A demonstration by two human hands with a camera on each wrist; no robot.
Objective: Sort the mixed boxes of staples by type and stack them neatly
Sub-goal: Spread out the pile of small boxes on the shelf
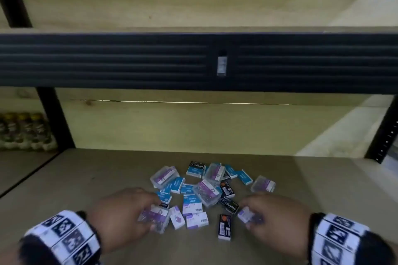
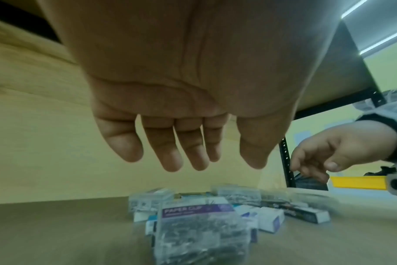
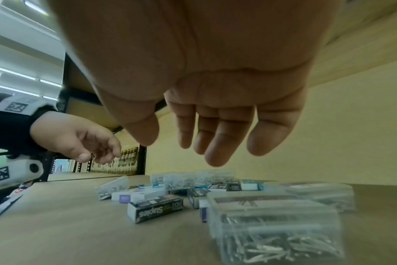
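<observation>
We note clear purple-labelled paper clip boxes (image 1: 207, 192) among blue, white and black staple boxes (image 1: 225, 226); left hand (image 2: 188, 107) and right hand (image 3: 206, 100) hover spread, holding nothing.

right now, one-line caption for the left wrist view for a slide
Left hand hangs open above a clear paper clip box on the shelf.

Shop or stockroom — metal rack uprights (image 1: 385, 133) with wooden shelf (image 1: 64, 183), bottled goods (image 1: 23, 131) stocked alongside, ceiling strip lights (image 2: 383, 40).
</observation>
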